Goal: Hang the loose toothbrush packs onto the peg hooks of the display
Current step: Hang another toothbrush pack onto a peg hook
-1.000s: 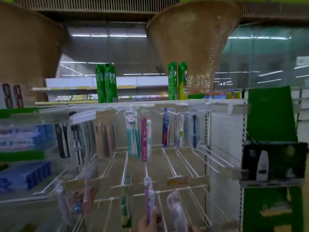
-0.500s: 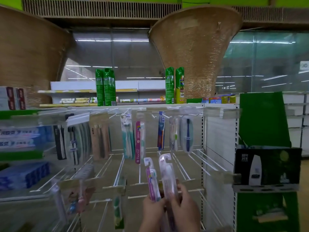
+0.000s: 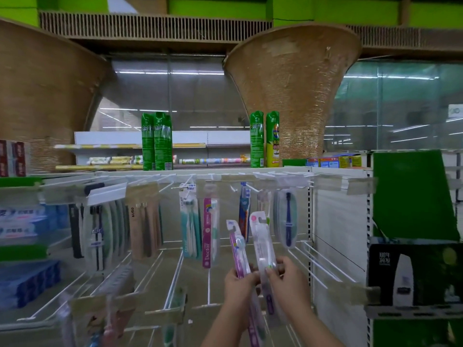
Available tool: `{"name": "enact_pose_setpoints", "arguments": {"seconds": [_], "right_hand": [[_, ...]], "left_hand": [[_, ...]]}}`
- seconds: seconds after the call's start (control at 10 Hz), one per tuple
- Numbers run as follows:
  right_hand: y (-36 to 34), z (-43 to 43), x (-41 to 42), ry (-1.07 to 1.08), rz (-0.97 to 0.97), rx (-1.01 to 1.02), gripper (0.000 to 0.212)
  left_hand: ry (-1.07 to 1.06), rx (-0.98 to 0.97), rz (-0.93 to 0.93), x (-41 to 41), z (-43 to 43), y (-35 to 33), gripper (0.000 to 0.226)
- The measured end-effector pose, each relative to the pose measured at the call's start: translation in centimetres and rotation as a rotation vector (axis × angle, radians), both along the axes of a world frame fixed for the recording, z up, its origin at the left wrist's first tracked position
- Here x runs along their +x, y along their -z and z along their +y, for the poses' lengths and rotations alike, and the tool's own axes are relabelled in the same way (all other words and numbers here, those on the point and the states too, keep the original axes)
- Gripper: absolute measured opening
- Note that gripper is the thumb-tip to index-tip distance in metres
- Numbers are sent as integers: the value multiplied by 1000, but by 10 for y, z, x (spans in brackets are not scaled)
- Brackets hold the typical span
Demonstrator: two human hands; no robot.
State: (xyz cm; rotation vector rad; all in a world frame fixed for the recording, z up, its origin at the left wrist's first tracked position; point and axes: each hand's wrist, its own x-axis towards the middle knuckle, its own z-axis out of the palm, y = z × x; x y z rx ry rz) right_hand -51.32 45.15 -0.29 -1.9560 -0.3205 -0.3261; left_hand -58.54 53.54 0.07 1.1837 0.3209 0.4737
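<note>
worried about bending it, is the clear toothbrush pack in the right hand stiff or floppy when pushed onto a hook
Probably fairly stiff: the clear pack stands upright above the right hand, gripped only low down. Likely light, pinched by fingertips. Its thin hang tab may flex, and glossy plastic could slip.

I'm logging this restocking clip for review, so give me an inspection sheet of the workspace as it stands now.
Surface: white peg hook display; several lower hooks bare.
Job's things: purple toothbrush pack in left hand; clear toothbrush pack in right hand; neither is on a hook yet. Hung packs fill the top row.
Clutter: green spray cans stand on the top shelf; toothpaste boxes at left.
Grippers: both hands' fingers pinch their packs, hands close together.
Cables: nothing seen.
Surroundings: woven columns, green sign panel, dim store aisle.
</note>
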Motion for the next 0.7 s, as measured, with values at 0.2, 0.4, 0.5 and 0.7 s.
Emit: {"name": "enact_pose_setpoints", "arguments": {"seconds": [0.2,0.4,0.5,0.7], "right_hand": [[-15,21,50,37,-17,-30,30],[-31,33,86,58,-53,-8,25],[-41,35,95,59,-70,3,23],[-51,37,112,80,-135,5,17]], "left_hand": [[19,-126,-13,56,19,-12,21],[148,-188,-104,91,28,-25,23],[162,-140,-158,100,32,-29,19],[95,-36,-118,117,40,-28,20]]}}
